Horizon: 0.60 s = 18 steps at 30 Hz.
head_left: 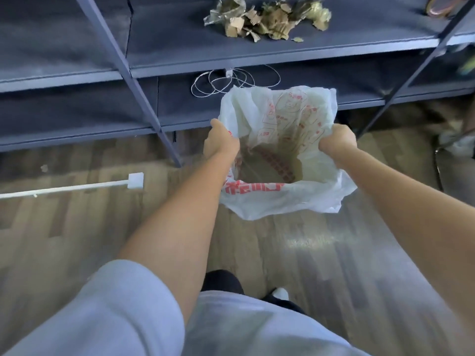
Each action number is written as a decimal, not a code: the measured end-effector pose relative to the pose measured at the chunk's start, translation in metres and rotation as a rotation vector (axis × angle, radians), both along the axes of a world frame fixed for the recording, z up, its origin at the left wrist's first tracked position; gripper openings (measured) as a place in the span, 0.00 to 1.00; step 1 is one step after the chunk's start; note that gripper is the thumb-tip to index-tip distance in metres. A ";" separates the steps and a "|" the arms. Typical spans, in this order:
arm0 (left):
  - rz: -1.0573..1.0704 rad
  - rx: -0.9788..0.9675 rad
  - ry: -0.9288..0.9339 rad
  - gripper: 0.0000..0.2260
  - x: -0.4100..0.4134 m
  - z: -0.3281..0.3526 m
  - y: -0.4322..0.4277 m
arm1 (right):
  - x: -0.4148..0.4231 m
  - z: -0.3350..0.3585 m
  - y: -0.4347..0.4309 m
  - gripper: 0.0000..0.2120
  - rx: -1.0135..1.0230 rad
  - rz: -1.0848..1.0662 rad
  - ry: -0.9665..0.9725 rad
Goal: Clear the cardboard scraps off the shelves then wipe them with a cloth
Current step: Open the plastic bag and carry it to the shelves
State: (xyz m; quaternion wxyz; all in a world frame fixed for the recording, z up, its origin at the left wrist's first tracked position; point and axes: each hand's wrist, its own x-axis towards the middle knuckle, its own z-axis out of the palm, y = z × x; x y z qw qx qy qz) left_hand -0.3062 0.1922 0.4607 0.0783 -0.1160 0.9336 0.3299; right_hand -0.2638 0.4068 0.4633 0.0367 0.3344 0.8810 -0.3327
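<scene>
— Since the shelf (257, 55) is the largest item, begin there: condition?
— Its blue upper board is not yet cleared.
— Bag?
— White plastic bag (282, 199), mouth held open below the shelf's front edge, over the floor (321, 253).
— Scraps?
— Cardboard scraps (267, 19) are heaped on that upper board, above and beyond the bag's mouth, well apart from it. The heap's long axis runs left to right.
— Hands?
— Left hand (221, 140) and right hand (336, 142) each clench the bag's rim, on opposite sides. Judgement: neither is clearly nearer, and one must release to reach up and forward.
</scene>
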 end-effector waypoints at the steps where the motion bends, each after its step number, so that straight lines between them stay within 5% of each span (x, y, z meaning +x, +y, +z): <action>1: 0.018 0.001 -0.009 0.15 -0.002 0.000 0.011 | -0.006 0.001 0.012 0.11 -0.007 0.010 -0.005; 18: 0.102 -0.019 -0.065 0.16 -0.161 0.004 0.158 | -0.183 -0.003 0.162 0.06 -0.046 0.101 -0.013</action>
